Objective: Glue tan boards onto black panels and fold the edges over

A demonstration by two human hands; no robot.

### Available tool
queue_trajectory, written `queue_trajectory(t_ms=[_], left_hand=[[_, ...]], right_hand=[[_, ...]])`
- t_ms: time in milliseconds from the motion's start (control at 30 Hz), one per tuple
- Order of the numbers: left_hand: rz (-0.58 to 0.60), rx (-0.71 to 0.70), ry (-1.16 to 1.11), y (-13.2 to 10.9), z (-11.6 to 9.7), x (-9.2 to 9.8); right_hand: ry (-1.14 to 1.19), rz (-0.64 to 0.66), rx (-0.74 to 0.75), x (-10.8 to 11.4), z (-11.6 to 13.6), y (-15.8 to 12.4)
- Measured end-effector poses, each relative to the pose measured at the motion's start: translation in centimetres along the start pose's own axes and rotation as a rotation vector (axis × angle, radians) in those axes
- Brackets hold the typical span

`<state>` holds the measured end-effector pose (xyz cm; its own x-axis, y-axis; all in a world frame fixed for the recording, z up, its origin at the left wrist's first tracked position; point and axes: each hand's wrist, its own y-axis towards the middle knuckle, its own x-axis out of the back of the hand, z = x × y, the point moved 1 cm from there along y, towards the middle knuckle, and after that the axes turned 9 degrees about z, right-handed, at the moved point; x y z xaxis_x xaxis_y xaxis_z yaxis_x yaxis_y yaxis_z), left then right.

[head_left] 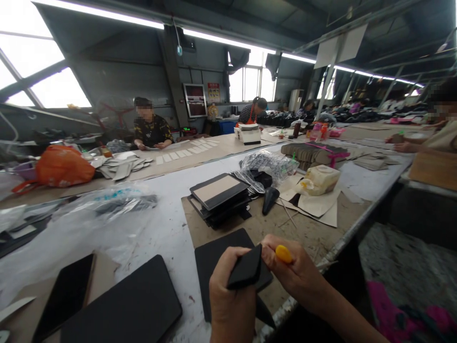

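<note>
My left hand (pixel 230 300) is closed around a small black leather-like piece (pixel 244 270), tilted up above the table's front edge. Pinched in my right hand (pixel 300 269) is a yellow-handled tool (pixel 283 254); its working end is hidden behind my fingers, close to the far edge of the black piece. Beneath both hands lies a flat black panel (pixel 207 264). A pointed black flap (pixel 263 312) hangs below my left hand. Beyond them stands a stack of black panels (pixel 221 191), the top one with a beige inset.
At front left lie a larger black panel (pixel 135 300) and a phone (pixel 66 295). A glue-stained plastic container (pixel 321 179) sits on pale sheets, behind a black cone-shaped object (pixel 270 200). Clear plastic bags (pixel 267 164) lie farther back. Co-workers sit across the table and at right.
</note>
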<state>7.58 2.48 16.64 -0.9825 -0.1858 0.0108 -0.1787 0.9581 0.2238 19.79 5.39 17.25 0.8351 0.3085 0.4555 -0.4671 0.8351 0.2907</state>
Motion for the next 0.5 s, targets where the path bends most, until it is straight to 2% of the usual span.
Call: queue_trajectory(t_ms=[133, 233, 300, 433, 500], left_hand=[[-0.077, 0.231, -0.173, 0.0, 0.3, 0.4], [-0.058, 0.274, -0.224, -0.1, 0.3, 0.6], [-0.026, 0.187, -0.168, -0.2, 0.1, 0.7], [0.108, -0.15, 0.0, -0.1, -0.1, 1.1], [0.164, -0.248, 0.061, 0.0, 0.0, 1.4]], right_hand=[[-0.078, -0.041, -0.052, -0.2, -0.8, 0.1], [-0.083, -0.043, -0.075, -0.3, -1.0, 0.1], [-0.086, -0.04, -0.092, -0.4, -1.0, 0.1], [-0.055, -0.003, -0.091, -0.5, -0.7, 0.1], [0.005, 0.022, -0.103, -0.6, -0.6, 0.0]])
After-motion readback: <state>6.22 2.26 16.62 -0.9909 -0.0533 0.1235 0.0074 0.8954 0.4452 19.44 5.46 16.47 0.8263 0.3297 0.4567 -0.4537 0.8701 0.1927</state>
